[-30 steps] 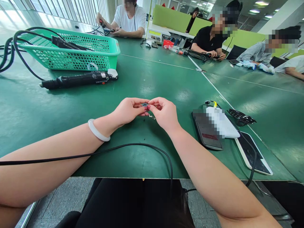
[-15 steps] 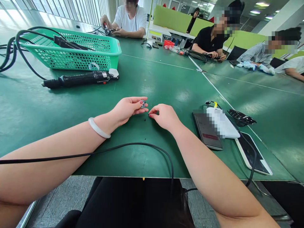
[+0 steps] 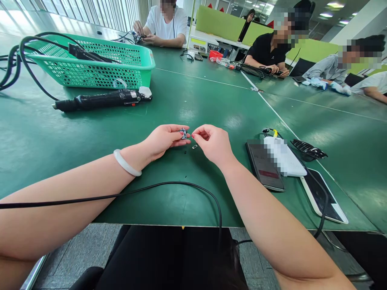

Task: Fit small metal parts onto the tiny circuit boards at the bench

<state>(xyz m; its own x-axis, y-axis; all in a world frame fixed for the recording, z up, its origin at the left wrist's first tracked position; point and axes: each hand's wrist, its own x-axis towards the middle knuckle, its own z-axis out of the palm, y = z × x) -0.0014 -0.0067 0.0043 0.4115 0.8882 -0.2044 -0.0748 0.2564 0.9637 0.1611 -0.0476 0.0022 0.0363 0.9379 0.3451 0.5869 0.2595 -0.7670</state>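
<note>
Pose of the two hands above the smooth green desk [image 3: 184, 106]. We extended both forearms inward from the lower corners, so that our fingertips stood just beside each other, a narrow gap between them. Our left hand [image 3: 163, 139] pointed to the right with fingers outstretched; its grip was closed, the thumb pressing a small silver-and-black metallic component [image 3: 183, 133] against the fingers. Our right hand [image 3: 213, 141] faced it with fingers curled and the thumb and index tips drawn together; we could not tell whether this grip held anything. Just below these tips we saw a small, flat, pale metallic rectangular piece [image 3: 194, 147], apparently resting on the desk. A white ring-shaped bangle [image 3: 127, 163] encircled our left wrist, and a thin black cable [image 3: 181, 183] crossed that forearm. Well apart from our hands, a black cylindrical power tool [image 3: 102, 100] lay before a green perforated plastic basket [image 3: 90, 76].
</note>
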